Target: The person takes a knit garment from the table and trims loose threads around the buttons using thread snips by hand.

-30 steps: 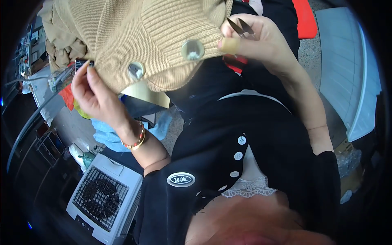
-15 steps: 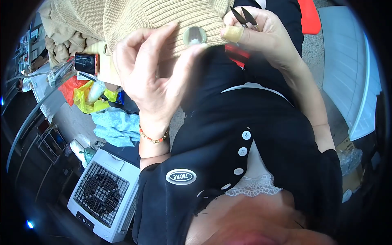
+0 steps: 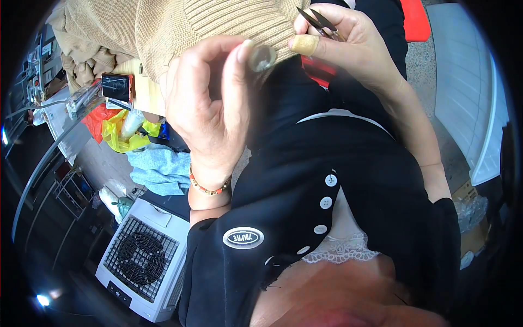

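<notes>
Beige ribbed knitwear (image 3: 234, 24) lies across my lap. At its near edge is a round, greyish, shiny button (image 3: 262, 58), slightly blurred; how it is attached I cannot tell. My left hand (image 3: 210, 103) is just left of the button, thumb and index fingertip brought together. Whatever they pinch, perhaps something very thin, does not show. My right hand (image 3: 348, 46) grips small dark-bladed snips (image 3: 317, 20), their points apart and directed up and left over the knit. Yellowish tape (image 3: 304, 44) wraps the right thumb.
Left of the knit, a phone (image 3: 117, 87) lies on a pale wooden surface. Below it are a yellow plastic bag (image 3: 122, 136) and light-blue cloth (image 3: 159, 170). An air cooler (image 3: 143, 259) stands lower left. A pale, translucent panel (image 3: 463, 87) is on the right.
My left thumb and index finger, earlier apart around the button, have come together at the tips. The button has shifted slightly down and tilted. My right hand has moved slightly left.
</notes>
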{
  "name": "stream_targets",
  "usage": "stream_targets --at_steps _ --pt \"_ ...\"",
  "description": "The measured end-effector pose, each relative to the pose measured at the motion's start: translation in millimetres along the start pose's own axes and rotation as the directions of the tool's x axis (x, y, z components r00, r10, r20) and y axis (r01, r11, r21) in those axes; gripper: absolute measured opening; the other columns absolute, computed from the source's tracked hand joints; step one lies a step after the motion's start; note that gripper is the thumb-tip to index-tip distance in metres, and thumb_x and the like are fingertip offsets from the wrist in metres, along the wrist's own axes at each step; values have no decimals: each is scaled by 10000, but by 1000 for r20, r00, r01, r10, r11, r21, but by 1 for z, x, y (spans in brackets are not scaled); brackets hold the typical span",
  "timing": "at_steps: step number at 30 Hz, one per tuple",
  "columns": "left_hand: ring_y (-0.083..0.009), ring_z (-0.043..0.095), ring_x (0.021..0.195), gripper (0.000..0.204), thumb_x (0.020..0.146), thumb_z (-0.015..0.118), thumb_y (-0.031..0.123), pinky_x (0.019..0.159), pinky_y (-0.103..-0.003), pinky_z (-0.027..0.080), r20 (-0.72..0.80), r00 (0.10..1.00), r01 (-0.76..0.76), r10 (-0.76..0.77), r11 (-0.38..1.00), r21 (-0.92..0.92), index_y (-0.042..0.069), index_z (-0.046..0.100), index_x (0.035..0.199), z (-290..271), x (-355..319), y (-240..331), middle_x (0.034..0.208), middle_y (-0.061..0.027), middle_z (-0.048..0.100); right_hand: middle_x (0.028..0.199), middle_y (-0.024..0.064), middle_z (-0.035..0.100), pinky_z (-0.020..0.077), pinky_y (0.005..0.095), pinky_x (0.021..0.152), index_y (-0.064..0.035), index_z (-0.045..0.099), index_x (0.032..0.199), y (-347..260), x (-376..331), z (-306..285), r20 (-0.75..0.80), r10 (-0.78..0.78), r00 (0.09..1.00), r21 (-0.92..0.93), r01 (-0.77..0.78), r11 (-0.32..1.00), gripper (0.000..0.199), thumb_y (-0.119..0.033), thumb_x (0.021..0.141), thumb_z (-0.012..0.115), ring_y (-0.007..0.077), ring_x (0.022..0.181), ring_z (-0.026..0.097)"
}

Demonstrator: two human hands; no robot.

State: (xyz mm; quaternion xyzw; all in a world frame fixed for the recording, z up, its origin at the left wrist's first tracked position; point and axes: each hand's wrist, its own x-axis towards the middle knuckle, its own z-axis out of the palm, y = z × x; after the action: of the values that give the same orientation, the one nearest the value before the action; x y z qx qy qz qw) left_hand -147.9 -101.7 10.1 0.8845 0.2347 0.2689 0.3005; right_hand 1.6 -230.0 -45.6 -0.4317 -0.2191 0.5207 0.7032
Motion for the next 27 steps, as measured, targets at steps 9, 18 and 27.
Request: stream_targets --at_steps 9,18,27 --pt "-195 586 753 210 796 701 23 680 -274 469 97 985 -155 144 982 111 90 716 995 -11 13 -7 855 -69 582 888 3 629 439 177 666 8 612 968 5 13 -6 179 -295 939 -51 308 950 113 43 868 652 38 774 557" --pt "-169 570 739 239 751 730 39 645 -263 461 220 962 -192 162 974 122 90 729 984 -14 16 -6 836 -62 559 919 37 657 470 191 713 21 610 977 11 11 -6 227 -384 895 -18 398 917 121 47 866 650 68 819 598" --pt "-165 570 699 234 701 774 12 629 -254 464 56 952 -306 302 945 113 62 726 924 -4 3 -14 821 -60 563 820 -13 602 363 163 558 23 583 1032 -11 -4 3 -13 -69 998 -242 63 968 206 31 848 678 -6 657 478"
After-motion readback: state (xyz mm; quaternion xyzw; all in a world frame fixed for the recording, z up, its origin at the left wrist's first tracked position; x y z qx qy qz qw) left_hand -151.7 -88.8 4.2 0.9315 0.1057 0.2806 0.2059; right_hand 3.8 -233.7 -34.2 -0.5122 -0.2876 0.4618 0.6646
